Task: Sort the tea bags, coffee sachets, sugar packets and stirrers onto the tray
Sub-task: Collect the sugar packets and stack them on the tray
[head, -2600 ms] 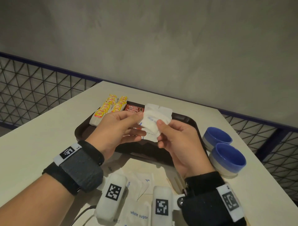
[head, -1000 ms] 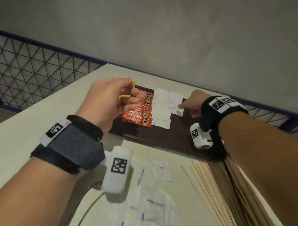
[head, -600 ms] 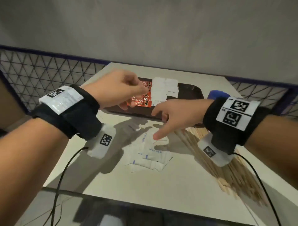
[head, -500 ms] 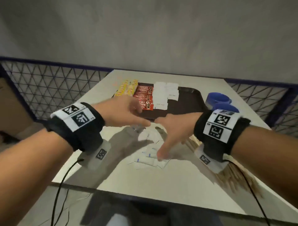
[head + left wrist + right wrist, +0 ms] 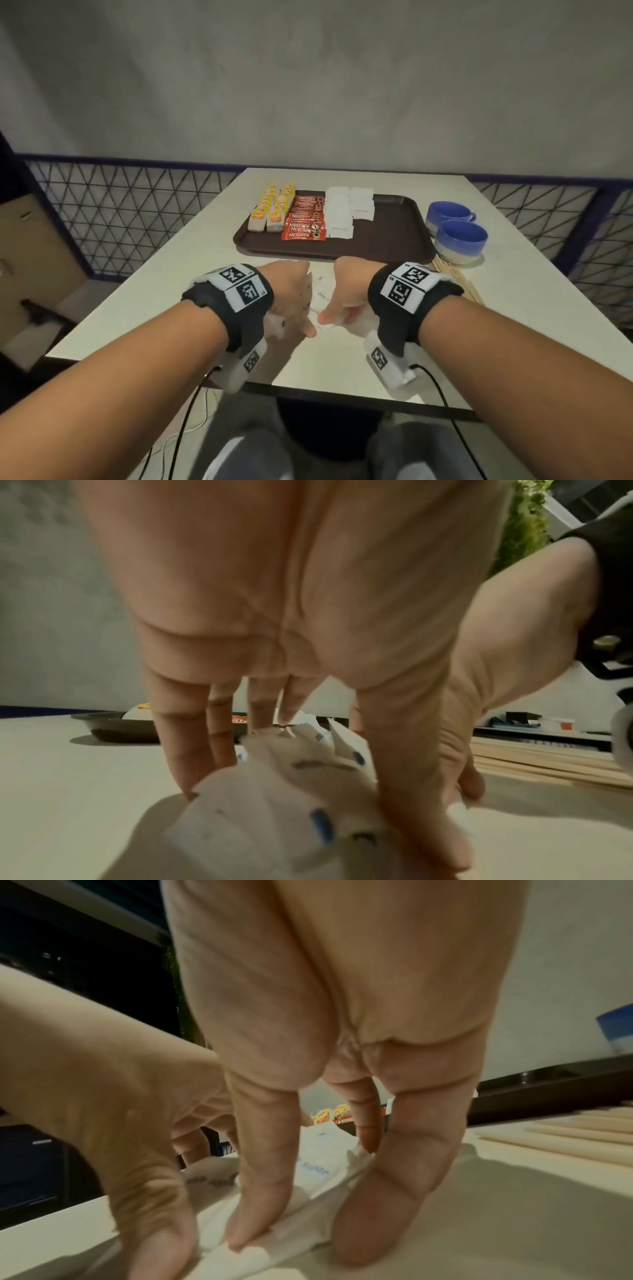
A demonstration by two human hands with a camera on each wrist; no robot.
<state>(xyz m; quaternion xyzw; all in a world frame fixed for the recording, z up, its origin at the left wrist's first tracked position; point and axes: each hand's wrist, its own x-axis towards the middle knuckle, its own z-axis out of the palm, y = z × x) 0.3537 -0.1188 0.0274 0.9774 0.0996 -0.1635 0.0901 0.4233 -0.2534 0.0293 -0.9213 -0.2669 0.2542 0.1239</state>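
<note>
While both hands pinch at the loose sugar packets (image 5: 320,297) on the table just short of the tray (image 5: 383,246), left hand (image 5: 291,298) and right hand (image 5: 346,294) crowd one small heap. Limp paper could slip free mid-lift, or a stray packet may scatter toward the stirrers (image 5: 457,279).

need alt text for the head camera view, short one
Both hands, left hand and right hand, gather loose white sugar packets on a pale table near its front edge. Beyond them a brown tray holds rows of tea bags, coffee sachets and sugar; wooden stirrers and two blue cups lie right.
</note>
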